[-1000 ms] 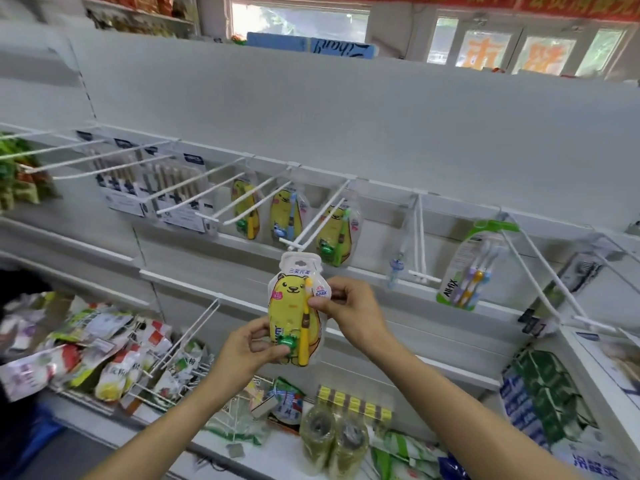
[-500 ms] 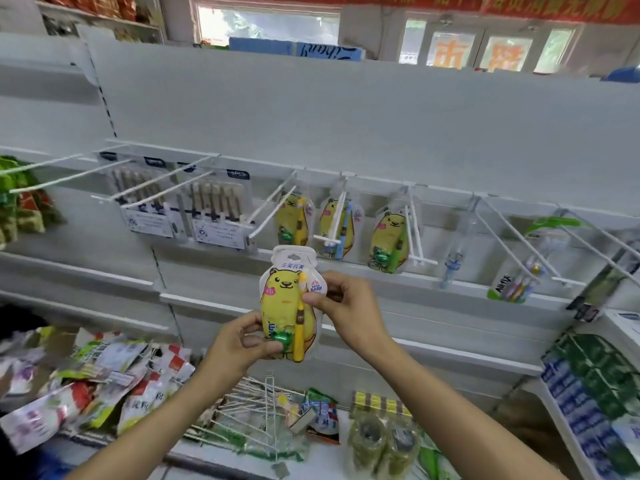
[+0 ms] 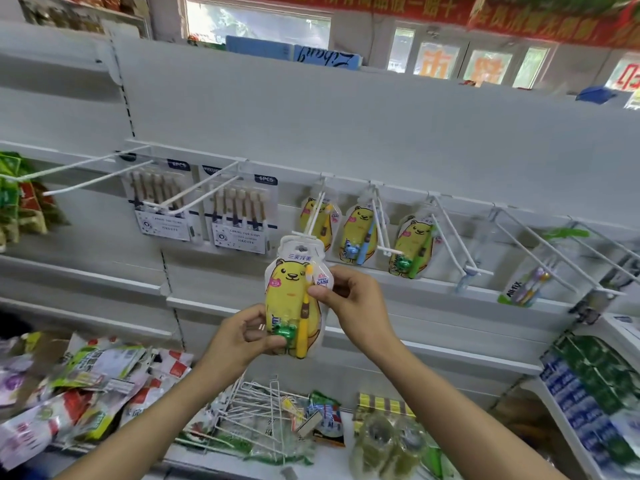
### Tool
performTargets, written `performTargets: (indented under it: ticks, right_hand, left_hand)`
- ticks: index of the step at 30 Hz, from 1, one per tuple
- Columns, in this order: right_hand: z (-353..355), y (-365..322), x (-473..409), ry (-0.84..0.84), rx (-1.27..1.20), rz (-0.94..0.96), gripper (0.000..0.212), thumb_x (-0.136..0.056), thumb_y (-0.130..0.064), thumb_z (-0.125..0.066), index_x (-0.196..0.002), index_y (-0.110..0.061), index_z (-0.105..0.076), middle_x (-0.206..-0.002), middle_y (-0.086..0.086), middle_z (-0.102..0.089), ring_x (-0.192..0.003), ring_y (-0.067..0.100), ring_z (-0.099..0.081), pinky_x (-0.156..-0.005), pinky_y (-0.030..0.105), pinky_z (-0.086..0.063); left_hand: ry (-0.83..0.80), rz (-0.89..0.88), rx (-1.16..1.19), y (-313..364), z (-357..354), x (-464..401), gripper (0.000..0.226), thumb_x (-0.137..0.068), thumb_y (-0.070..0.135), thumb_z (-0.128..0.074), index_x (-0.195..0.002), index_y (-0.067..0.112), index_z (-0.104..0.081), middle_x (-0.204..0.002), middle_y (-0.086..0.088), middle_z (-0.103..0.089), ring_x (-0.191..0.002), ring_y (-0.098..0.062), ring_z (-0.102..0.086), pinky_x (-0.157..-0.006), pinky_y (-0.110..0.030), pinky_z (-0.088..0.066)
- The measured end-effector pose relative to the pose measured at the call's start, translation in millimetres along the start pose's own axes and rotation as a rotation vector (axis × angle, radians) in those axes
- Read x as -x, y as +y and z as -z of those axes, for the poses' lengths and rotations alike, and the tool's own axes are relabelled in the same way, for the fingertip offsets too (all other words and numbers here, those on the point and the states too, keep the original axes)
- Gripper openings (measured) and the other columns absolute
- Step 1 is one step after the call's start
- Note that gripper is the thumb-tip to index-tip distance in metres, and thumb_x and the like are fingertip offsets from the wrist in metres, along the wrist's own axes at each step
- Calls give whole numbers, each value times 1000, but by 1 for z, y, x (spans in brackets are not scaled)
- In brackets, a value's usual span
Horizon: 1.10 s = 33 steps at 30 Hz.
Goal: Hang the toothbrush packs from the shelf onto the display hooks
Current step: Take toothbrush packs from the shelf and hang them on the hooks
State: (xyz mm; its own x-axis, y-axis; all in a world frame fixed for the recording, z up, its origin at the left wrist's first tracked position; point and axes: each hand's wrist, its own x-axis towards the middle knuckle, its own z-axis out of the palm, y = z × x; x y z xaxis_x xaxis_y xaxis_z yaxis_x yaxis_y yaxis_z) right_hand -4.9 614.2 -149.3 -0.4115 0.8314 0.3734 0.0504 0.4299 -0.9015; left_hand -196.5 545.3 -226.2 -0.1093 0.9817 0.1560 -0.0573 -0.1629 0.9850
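A yellow bear toothbrush pack (image 3: 291, 292) stands upright between both hands, its hang hole just below the tip of a white display hook (image 3: 313, 216). My left hand (image 3: 242, 336) pinches the pack's lower left edge by the green toy. My right hand (image 3: 353, 303) pinches its right edge near the brush head. Three matching bear packs hang behind on neighbouring hooks: one (image 3: 317, 220) with a yellow brush, one (image 3: 360, 233) with a blue brush, one (image 3: 414, 247) with a green brush.
Two six-brush card packs (image 3: 239, 213) hang to the left. Bare white hooks (image 3: 460, 233) jut out at right, with a small All-Fix pack (image 3: 526, 282) beyond. Below lie loose snack packets (image 3: 86, 386), spare wire hooks (image 3: 256, 414), tape rolls (image 3: 388, 445) and boxed goods (image 3: 595, 393).
The view has swung left, so the hooks and hanging packs sit further right in frame. Both hands keep hold of the bear pack, whose top now lies close under a hook tip.
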Motion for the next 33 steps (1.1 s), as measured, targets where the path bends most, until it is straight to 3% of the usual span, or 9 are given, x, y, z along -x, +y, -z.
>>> performTargets:
  ticks: [4, 9, 13, 18, 23, 26, 30, 33]
  right_hand:
    - [-2, 2, -4, 27, -10, -16, 8, -86, -12, -74, -93, -10, -74, -91, 6, -76, -90, 26, -72, -82, 49, -58]
    - [-1, 0, -7, 28, -45, -12, 11, -85, -4, -73, -93, -11, -73, -93, 7, -76, -89, 22, -72, -82, 40, -59]
    - [0, 2, -10, 16, -44, -36, 17, -85, -2, -72, -89, -18, -73, -87, -2, -77, -85, 13, -72, -79, 32, -59]
    - [4, 9, -17, 41, -22, -59, 14, -85, -1, -71, -98, -8, -74, -94, 7, -77, -91, 22, -73, -80, 35, -60]
    - [3, 19, -41, 133, -90, -122, 16, -85, 1, -71, -96, -10, -74, -92, 9, -77, -89, 27, -74, -76, 34, -61]
    - [2, 27, -61, 150, -38, -151, 15, -84, -4, -74, -94, -15, -73, -90, 4, -76, -89, 21, -74, -77, 33, -61]
    - [10, 40, -94, 202, 26, -138, 13, -86, -6, -73, -99, -8, -74, -92, 7, -77, -86, 19, -74, -75, 30, -61]
    - [14, 50, -120, 258, 54, -161, 14, -86, -5, -72, -99, -4, -74, -89, 6, -76, -80, 15, -73, -72, 25, -60]
  left_hand:
    - [-19, -4, -22, 2, 4, -6, 43, -69, 9, -85, -106, -1, -65, -104, -13, -75, -90, -44, -71, -78, -52, -60]
    - [-29, -6, -31, 3, 4, -13, 32, -74, -2, -77, -104, 1, -66, -103, -9, -76, -87, -43, -71, -77, -50, -61]
    - [-50, -3, -27, 0, 5, -18, 40, -71, 11, -85, -105, 2, -67, -103, -8, -76, -86, -42, -72, -78, -52, -60]
    - [-83, 22, 7, -2, 6, -27, 71, -53, 41, -92, -109, 4, -69, -106, -12, -75, -81, -38, -74, -69, -39, -62]
    - [-50, 13, -8, -3, 5, -45, 37, -67, 13, -82, -102, 11, -72, -100, -9, -77, -67, -28, -73, -59, -31, -60]
    - [-28, 12, -28, -5, 8, -69, 35, -67, 4, -82, -100, 11, -72, -98, -7, -77, -66, -24, -73, -61, -28, -59]
    - [1, 34, -78, -8, 8, -110, 28, -76, -4, -78, -102, 5, -71, -94, -11, -75, -69, -21, -72, -62, -28, -59]
    - [13, 52, -86, -11, 5, -141, 21, -80, -6, -74, -95, 8, -71, -83, -5, -77, -70, -16, -71, -62, -25, -58]
